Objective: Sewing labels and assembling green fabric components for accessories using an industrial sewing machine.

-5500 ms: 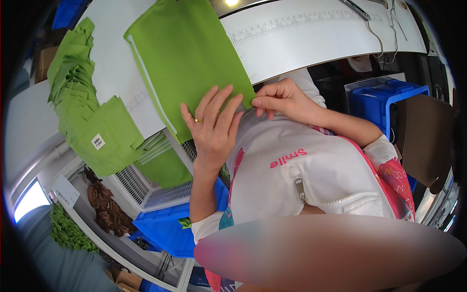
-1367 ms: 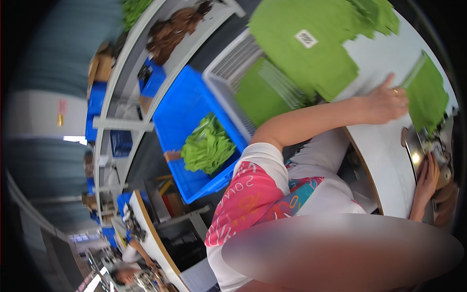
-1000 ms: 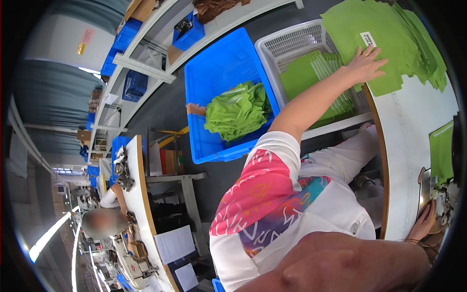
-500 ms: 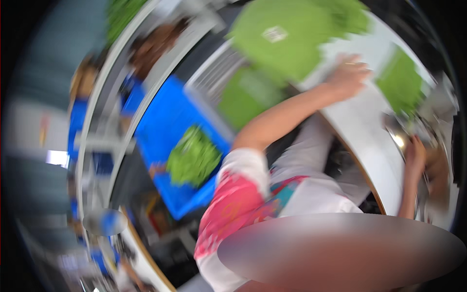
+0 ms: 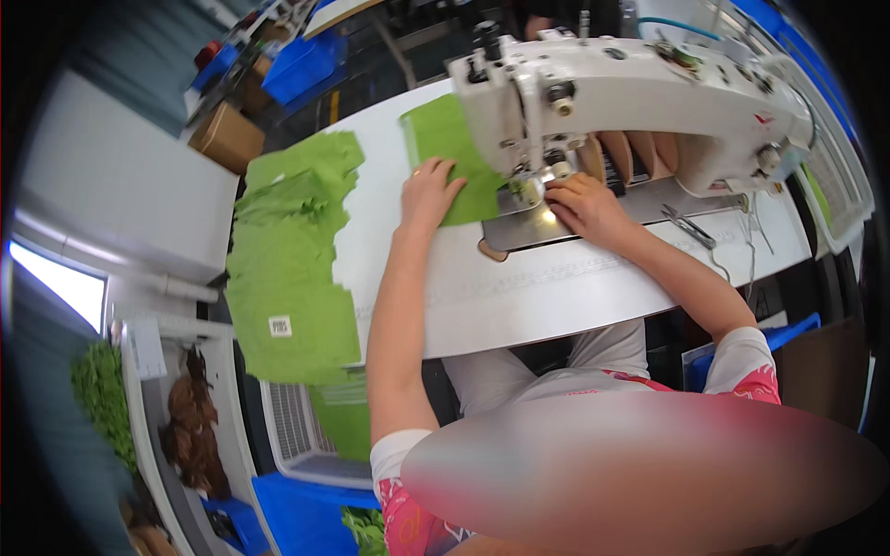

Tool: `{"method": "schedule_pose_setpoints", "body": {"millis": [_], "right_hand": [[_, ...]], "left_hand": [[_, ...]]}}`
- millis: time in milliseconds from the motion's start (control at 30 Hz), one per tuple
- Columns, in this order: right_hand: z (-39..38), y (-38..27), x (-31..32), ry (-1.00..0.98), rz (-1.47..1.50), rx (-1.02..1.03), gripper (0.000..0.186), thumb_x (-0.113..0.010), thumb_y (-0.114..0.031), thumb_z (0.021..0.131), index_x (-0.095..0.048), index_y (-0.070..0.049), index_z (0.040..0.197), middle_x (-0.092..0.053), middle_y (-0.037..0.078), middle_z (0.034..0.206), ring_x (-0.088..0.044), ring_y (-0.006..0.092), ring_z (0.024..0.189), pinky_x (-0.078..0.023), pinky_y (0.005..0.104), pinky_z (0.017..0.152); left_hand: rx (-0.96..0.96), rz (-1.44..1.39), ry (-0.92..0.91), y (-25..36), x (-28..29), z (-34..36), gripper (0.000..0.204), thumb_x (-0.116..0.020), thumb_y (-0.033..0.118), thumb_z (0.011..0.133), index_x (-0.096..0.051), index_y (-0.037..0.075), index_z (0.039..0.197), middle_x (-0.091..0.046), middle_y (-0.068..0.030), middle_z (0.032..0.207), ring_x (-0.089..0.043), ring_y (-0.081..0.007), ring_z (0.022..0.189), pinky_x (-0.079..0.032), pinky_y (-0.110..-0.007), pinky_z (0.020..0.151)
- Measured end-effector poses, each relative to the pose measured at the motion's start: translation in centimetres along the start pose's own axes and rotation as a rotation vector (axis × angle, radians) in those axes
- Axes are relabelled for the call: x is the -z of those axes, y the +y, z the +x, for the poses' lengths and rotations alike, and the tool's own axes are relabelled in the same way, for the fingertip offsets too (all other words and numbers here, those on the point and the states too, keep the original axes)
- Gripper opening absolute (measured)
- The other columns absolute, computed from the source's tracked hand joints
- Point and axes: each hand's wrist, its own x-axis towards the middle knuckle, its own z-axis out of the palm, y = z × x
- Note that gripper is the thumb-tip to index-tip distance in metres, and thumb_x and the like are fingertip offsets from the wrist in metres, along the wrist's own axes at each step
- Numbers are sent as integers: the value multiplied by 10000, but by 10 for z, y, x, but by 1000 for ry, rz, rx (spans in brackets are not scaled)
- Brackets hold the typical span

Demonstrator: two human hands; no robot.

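One small white square label [image 5: 280, 326] with dark print sits on the heap of bright green fabric pieces [image 5: 278, 269] at the left of the white worktop [image 5: 556, 301]. A faint printed ruler scale [image 5: 538, 278] runs along the worktop, and a small red emblem [image 5: 762, 119] marks the white industrial sewing machine [image 5: 649, 88]. From where I stand I count one machine, one pair of silver thread snips [image 5: 688, 225] and one separate flat green fabric panel [image 5: 445, 130]. The panel is plain, with a paler strip along its left edge; it lies on the worktop just left of the machine head, which partly hides its right side. The left hand [image 5: 429, 195] rests on the panel, palm down, thumb parted from the fingers. The right hand [image 5: 591, 211] is beside the needle area, fingers close together; I cannot tell whether they pinch anything.
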Motion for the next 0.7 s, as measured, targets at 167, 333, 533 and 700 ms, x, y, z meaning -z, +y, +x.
{"method": "schedule_pose_setpoints", "body": {"millis": [167,333,533,700], "right_hand": [[-6,6,-1,31,-23,-45,146,-645,-159,796,-640,-57,901,-628,56,973,-576,254,907,-466,371,791],[-8,13,-9,68,3,2,155,-654,-162,792,-637,-58,905,-630,48,968,-569,240,923,-459,369,795],[-7,16,-15,95,37,14,170,-658,-162,798,-631,-58,929,-624,44,999,-564,239,923,-454,366,801],[-9,15,-14,76,4,9,160,-650,-177,797,-632,-59,903,-620,40,998,-561,231,933,-444,355,806]], "left_hand": [[135,282,-220,28,48,-55,324,-699,337,783,-608,26,802,-586,-182,823,-613,-347,732,-482,-431,615],[182,163,-350,82,80,-115,292,-704,326,782,-615,51,828,-605,-111,884,-602,-292,807,-476,-411,728],[-21,39,-217,81,63,-125,500,-657,337,823,-543,120,1259,-417,-110,1394,-373,-319,1283,-215,-592,1036],[111,-37,-413,89,49,-119,593,-530,395,897,-362,167,1418,-239,-102,1510,-209,-345,1383,-169,-609,1063]]}}
